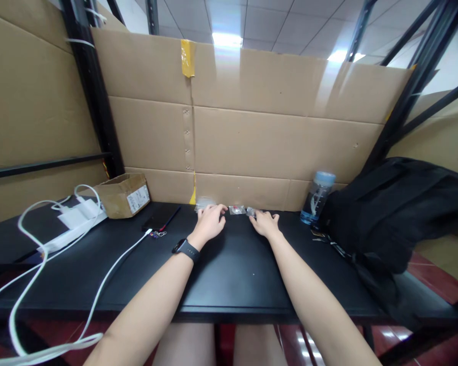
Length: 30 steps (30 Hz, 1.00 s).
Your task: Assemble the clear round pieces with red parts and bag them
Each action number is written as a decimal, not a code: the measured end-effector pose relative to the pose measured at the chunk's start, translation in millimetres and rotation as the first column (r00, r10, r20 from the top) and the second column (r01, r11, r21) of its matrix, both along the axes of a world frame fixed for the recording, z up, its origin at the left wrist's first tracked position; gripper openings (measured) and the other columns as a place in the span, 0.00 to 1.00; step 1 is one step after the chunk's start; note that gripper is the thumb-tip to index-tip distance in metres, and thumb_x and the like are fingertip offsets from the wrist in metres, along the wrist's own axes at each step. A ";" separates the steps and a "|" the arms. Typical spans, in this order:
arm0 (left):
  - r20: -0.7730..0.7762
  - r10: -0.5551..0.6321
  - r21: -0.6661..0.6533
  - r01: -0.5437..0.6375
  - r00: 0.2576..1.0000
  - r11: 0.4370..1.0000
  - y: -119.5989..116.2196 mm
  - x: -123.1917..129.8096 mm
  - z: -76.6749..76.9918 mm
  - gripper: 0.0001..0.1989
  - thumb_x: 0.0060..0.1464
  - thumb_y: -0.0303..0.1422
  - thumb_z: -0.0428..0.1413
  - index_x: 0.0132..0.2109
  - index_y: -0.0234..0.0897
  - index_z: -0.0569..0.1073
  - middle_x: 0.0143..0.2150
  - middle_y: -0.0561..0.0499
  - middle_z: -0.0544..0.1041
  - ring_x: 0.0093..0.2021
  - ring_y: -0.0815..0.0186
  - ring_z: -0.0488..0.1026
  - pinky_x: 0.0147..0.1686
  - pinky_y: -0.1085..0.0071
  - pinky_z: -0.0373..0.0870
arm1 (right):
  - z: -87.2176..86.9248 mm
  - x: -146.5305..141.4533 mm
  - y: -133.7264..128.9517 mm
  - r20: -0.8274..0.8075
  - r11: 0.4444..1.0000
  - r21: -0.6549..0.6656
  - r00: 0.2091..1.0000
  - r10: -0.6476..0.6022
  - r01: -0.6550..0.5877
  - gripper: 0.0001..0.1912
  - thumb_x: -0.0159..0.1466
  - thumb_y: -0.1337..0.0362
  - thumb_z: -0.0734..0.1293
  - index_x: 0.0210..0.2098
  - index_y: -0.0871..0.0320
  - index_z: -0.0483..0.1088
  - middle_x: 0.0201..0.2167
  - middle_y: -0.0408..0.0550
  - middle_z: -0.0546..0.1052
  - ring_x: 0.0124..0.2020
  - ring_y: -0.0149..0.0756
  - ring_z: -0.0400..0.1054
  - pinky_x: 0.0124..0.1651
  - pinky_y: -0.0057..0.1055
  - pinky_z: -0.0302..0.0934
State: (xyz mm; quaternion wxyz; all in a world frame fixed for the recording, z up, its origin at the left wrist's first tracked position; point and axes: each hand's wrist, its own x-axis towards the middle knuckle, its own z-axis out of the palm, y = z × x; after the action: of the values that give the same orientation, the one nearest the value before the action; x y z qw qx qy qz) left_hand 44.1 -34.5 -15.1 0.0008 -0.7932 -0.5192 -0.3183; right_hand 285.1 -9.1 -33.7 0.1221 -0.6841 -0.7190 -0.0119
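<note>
Both hands reach to the back of the black table (236, 274). My left hand (209, 222), with a dark watch (185, 249) on its wrist, has its fingers apart over the edge of a clear plastic bag (204, 202). My right hand (265, 223) is spread with its fingertips at another small clear packet (251, 211). Between the hands lies a small clear packet with something red in it (236, 209). Neither hand is closed round anything that I can see.
At the left are an open cardboard box (118, 195), a white power strip (72, 231) with white cables and a dark phone (156, 222). A blue-lidded bottle (316, 198) and a black backpack (393, 208) stand at the right. Cardboard (252, 142) walls the back.
</note>
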 end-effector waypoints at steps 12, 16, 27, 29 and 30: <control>-0.116 0.082 -0.072 -0.091 0.990 0.993 10.1 -41.7 10.8 0.08 0.54 0.33 0.56 0.40 0.45 0.78 0.46 0.50 0.81 0.51 0.54 0.72 0.48 0.60 0.63 | -8.5 33.5 18.3 -0.072 0.999 -0.025 0.997 0.024 -0.026 0.24 0.70 0.49 0.58 0.61 0.49 0.66 0.66 0.57 0.65 0.64 0.56 0.58 0.58 0.63 0.52; -0.198 -0.043 -0.206 0.001 0.979 0.979 14.2 -46.5 9.3 0.04 0.50 0.35 0.61 0.35 0.47 0.80 0.38 0.53 0.82 0.45 0.56 0.75 0.44 0.63 0.64 | -4.3 49.5 16.6 -0.103 0.999 -0.044 0.995 0.012 -0.016 0.21 0.69 0.51 0.60 0.55 0.52 0.72 0.58 0.57 0.72 0.58 0.54 0.65 0.56 0.55 0.57; -0.255 -0.152 -0.134 0.121 0.955 0.984 12.2 -23.1 -4.8 0.10 0.51 0.38 0.63 0.43 0.48 0.82 0.45 0.46 0.75 0.52 0.50 0.67 0.51 0.56 0.62 | 4.4 63.0 14.4 -0.207 0.990 -0.068 0.972 0.111 -0.127 0.21 0.56 0.53 0.74 0.47 0.54 0.77 0.42 0.49 0.79 0.41 0.40 0.74 0.41 0.30 0.62; -0.254 -0.157 -0.131 0.127 0.954 0.983 11.4 -20.9 -6.6 0.10 0.52 0.38 0.62 0.42 0.47 0.82 0.45 0.45 0.75 0.52 0.50 0.67 0.51 0.56 0.62 | 4.8 64.4 12.3 -0.224 0.983 -0.074 0.963 0.146 -0.167 0.21 0.54 0.56 0.76 0.46 0.55 0.78 0.41 0.48 0.80 0.40 0.40 0.74 0.42 0.30 0.63; -0.251 -0.160 -0.132 0.130 0.955 0.983 11.1 -19.7 -7.5 0.09 0.52 0.38 0.62 0.42 0.47 0.82 0.45 0.45 0.75 0.52 0.50 0.67 0.52 0.56 0.62 | 4.8 65.2 11.5 -0.230 0.981 -0.073 0.960 0.158 -0.179 0.21 0.53 0.58 0.76 0.45 0.55 0.78 0.41 0.48 0.80 0.41 0.39 0.74 0.42 0.29 0.63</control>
State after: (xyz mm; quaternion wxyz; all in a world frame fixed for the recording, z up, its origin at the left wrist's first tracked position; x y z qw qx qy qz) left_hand 24.4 -23.4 -22.6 0.0006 -0.8629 -0.4722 -0.1803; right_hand 350.4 2.4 -28.9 0.1706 -0.6222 -0.7563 0.1087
